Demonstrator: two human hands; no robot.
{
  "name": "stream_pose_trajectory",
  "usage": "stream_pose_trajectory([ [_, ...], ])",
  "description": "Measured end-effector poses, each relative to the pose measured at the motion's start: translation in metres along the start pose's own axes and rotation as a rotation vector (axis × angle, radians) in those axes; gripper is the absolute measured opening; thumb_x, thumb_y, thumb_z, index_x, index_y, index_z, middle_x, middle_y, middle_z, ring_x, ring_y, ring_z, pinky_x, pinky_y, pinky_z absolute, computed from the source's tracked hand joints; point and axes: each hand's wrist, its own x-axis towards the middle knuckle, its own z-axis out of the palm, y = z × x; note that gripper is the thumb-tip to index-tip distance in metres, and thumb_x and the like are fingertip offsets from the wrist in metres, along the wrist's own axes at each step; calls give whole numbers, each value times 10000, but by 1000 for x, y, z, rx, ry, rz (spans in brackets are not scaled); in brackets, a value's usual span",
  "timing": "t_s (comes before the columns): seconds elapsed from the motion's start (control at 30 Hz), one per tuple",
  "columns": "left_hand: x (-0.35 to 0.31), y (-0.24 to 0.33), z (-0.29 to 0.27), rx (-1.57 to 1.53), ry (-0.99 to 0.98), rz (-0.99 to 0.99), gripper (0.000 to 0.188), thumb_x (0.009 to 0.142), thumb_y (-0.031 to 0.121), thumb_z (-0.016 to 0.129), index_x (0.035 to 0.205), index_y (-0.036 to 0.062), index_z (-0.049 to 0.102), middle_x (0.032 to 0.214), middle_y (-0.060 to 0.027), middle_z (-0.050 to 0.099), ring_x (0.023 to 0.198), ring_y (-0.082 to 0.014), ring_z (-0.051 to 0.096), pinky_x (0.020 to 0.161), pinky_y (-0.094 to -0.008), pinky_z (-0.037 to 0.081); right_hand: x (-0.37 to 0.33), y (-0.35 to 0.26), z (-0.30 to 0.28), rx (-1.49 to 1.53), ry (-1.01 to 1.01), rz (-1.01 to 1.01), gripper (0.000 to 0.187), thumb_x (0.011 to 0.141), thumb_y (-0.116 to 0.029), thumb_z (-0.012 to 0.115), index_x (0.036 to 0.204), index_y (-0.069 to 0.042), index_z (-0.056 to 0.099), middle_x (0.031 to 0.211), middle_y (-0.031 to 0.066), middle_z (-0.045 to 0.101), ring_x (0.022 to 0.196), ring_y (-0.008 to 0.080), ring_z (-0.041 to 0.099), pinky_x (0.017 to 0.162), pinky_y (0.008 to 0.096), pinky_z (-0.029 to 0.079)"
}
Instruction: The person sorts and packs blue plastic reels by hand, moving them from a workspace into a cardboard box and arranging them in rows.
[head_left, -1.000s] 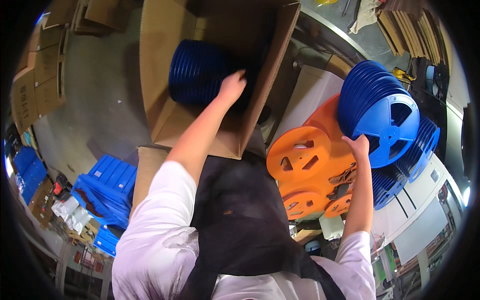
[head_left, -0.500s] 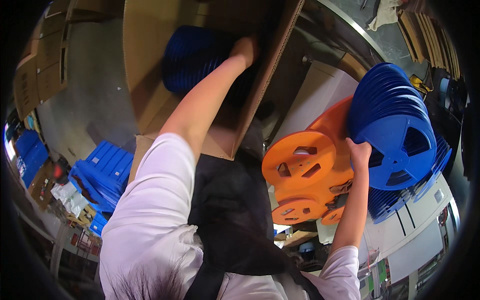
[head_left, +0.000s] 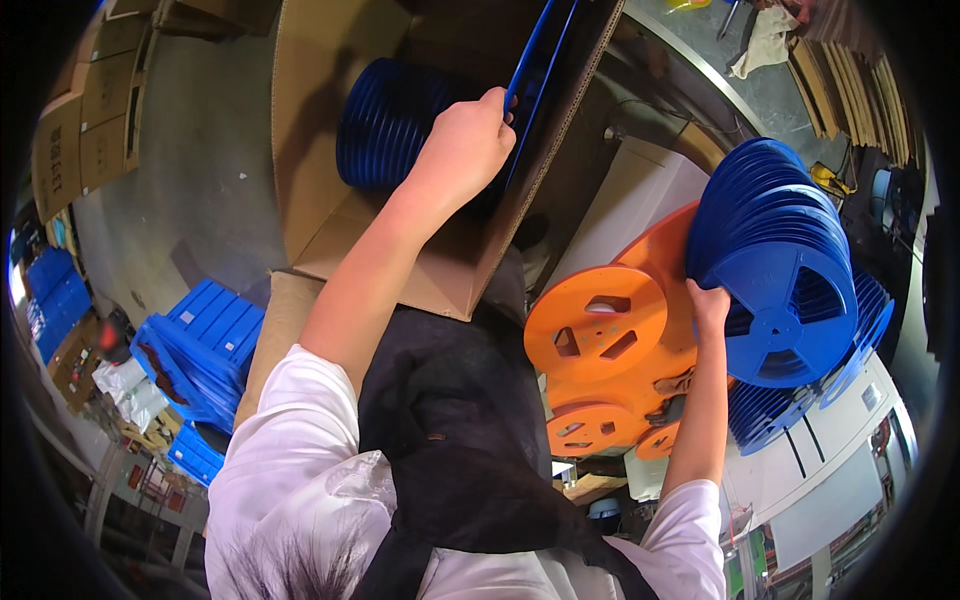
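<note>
My left hand (head_left: 465,150) is inside a large open cardboard box (head_left: 300,150), its fingers closed on the rim of a thin blue reel (head_left: 527,72). That reel stands on edge beside the box's right wall. Left of it, a row of blue reels (head_left: 378,130) rests on edge in the box. At the right, my right hand (head_left: 708,303) grips the left rim of a thick stack of blue reels (head_left: 800,270); some of its fingers are hidden by the reels. The front reel of that stack shows a round hub and wide cut-outs.
Orange wheels (head_left: 597,322) on an orange machine part stand between the box and the right stack. More blue reels (head_left: 765,412) lie below that stack, above a white surface (head_left: 850,425). Blue crates (head_left: 210,330) sit at the left, with cardboard cartons (head_left: 100,120) behind.
My left hand has come up and back from deep in the box, now with a blue reel in its fingers. My right hand stays at the stack, which has shifted slightly left in view.
</note>
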Motion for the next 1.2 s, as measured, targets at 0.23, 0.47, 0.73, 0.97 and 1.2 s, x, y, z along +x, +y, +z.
stream_pose_trajectory([
  [0.23,-17,17,-12,-2,-24,-3,276,866,60,487,1118,-25,560,950,-153,677,765,-278,652,705,-341,502,-10,-8,-3,82,-69,29,781,655,-244,784,1271,102,450,1246,290,536,1176,389,518,995,377,407],
  [0.47,-24,20,-8,-45,-1,18,297,866,55,483,1145,-14,558,940,-142,679,708,-251,642,662,-321,496,-10,-4,9,217,28,-45,743,672,-219,784,1257,100,455,1228,286,543,1140,393,532,980,380,415],
  [0.73,-8,-5,23,-36,-79,-38,455,897,101,524,1342,48,444,996,-186,662,850,-287,650,781,-349,495,-8,-1,7,76,14,-50,721,655,-276,807,1185,115,514,1158,311,575,1094,401,561,956,372,435],
  [0.97,-69,-95,58,-222,60,-7,536,896,149,570,1397,68,398,1177,-255,571,1039,-365,587,896,-379,474,-16,-26,0,-72,74,-51,717,642,-350,834,1100,133,568,1091,287,622,1039,384,598,923,370,456],
  [1.2,-199,-140,65,-294,-138,-188,472,896,128,537,1358,85,457,1115,-222,608,1015,-345,598,893,-382,471,-46,-59,-22,214,-103,160,633,664,-241,828,1140,91,575,1091,190,644,995,301,614,894,339,461],
])
